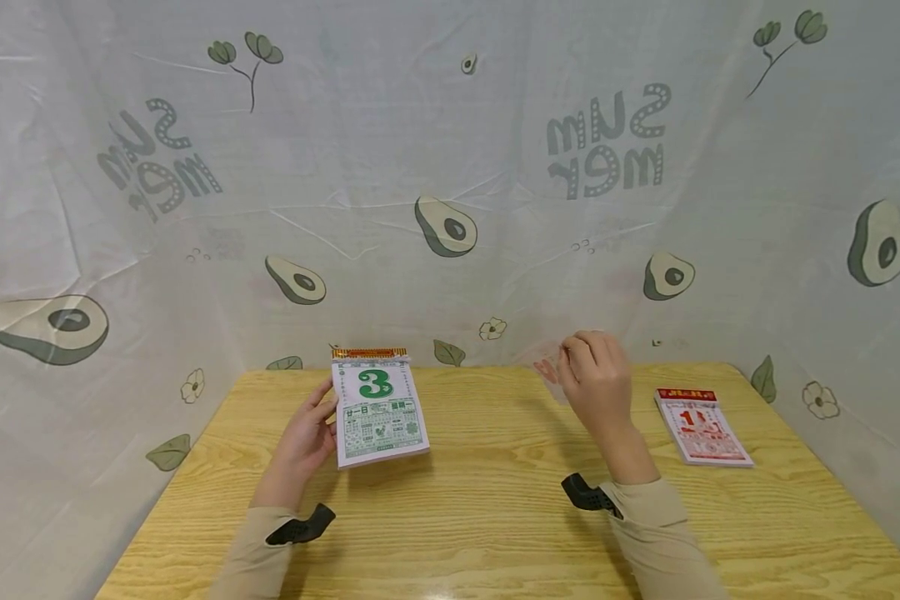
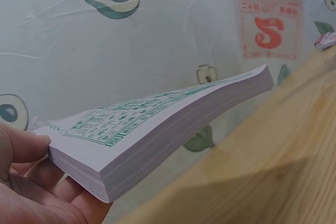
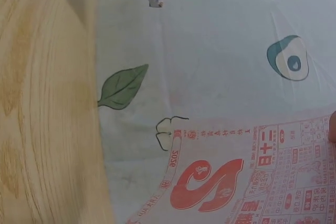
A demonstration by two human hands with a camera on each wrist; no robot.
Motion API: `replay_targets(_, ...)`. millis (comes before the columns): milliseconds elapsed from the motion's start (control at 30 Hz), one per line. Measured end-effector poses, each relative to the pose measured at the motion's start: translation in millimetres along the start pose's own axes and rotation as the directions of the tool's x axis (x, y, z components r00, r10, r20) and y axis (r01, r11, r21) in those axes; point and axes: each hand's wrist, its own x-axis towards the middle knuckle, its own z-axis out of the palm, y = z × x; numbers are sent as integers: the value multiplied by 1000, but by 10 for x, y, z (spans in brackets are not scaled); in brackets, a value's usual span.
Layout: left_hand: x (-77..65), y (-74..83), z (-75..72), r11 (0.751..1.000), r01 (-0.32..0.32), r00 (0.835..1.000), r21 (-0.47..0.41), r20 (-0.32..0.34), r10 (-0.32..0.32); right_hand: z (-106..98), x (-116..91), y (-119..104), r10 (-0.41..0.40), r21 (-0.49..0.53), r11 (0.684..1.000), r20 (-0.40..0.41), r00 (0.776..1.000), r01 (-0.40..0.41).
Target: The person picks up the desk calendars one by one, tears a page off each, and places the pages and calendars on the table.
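My left hand point(image 1: 306, 440) grips a thick tear-off calendar point(image 1: 378, 417) by its left edge, holding it tilted above the table. A large green 3 is on its top page, and a red and gold strip runs along its head. In the left wrist view the thumb lies on the page of the pad point(image 2: 157, 135), with fingers beneath. My right hand point(image 1: 598, 379) is raised to the right of it and pinches a thin loose calendar sheet point(image 3: 210, 184) printed with a red 2. The sheet hangs apart from the pad.
A second, smaller calendar point(image 1: 703, 429) with a red top strip and red print lies at the right of the wooden table point(image 1: 450, 533). A pale curtain point(image 1: 390, 150) with avocado prints stands behind and along both sides. Each wrist wears a black camera mount point(image 1: 588, 493).
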Motion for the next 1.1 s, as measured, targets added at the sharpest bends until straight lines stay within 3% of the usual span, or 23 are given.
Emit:
replay_targets(233, -90, 150, -217, 1000, -7, 1000, 11, -3, 7, 56, -25, -102, -27, -1, 1000, 22, 999, 27)
replay_targets(533, -191, 257, -501, 997, -74, 997, -7, 37, 74, 166, -62, -222, -35, 20, 999, 41, 999, 35)
replay_targets(1100, -292, 464, -835, 997, -77, 996, 6, 53, 76, 599, -103, -778, -49, 100, 994, 41, 998, 45)
